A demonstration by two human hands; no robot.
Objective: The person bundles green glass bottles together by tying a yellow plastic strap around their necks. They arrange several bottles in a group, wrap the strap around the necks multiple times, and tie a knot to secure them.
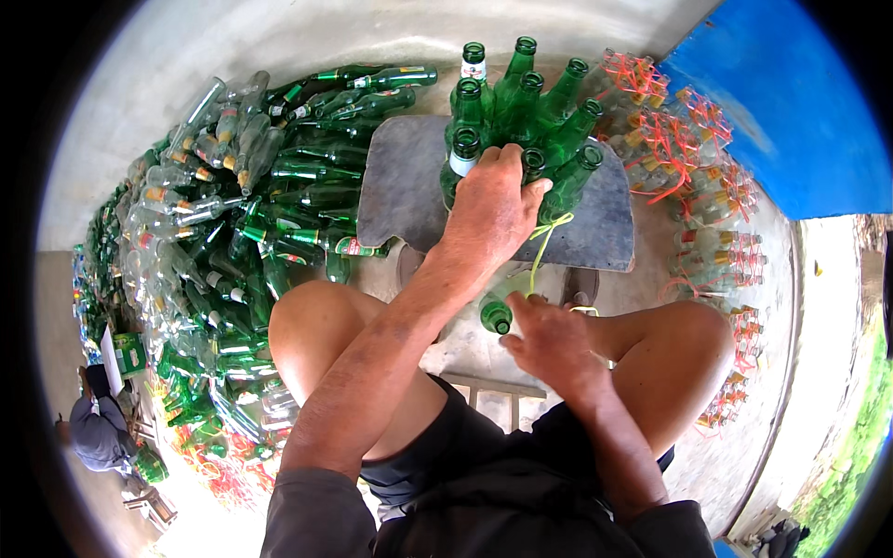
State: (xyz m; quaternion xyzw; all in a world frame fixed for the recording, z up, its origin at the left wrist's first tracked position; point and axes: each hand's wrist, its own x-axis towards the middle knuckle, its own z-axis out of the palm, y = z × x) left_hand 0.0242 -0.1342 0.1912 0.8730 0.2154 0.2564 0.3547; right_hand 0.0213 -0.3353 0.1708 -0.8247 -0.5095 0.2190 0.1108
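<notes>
A cluster of several green glass bottles [520, 115] stands upright on a grey board [404, 181] before me. My left hand [495, 199] reaches over the front of the cluster, its fingers bent at the front bottles' necks; its grip is partly hidden. Yellow-green twine [551, 227] is looped around the cluster's lower front and trails down towards my right hand [558, 342]. That hand is between my knees, slightly blurred, with thumb and finger beside the neck of another green bottle [495, 315]. Whether the fingers hold the twine or touch that bottle is unclear.
Loose green and clear bottles [307, 174] are heaped at the left. Clear bottles bundled with red string [718, 258] line the right side, near a blue panel [781, 104]. A person [101, 432] is at the far left. A wooden frame [495, 387] lies below my hands.
</notes>
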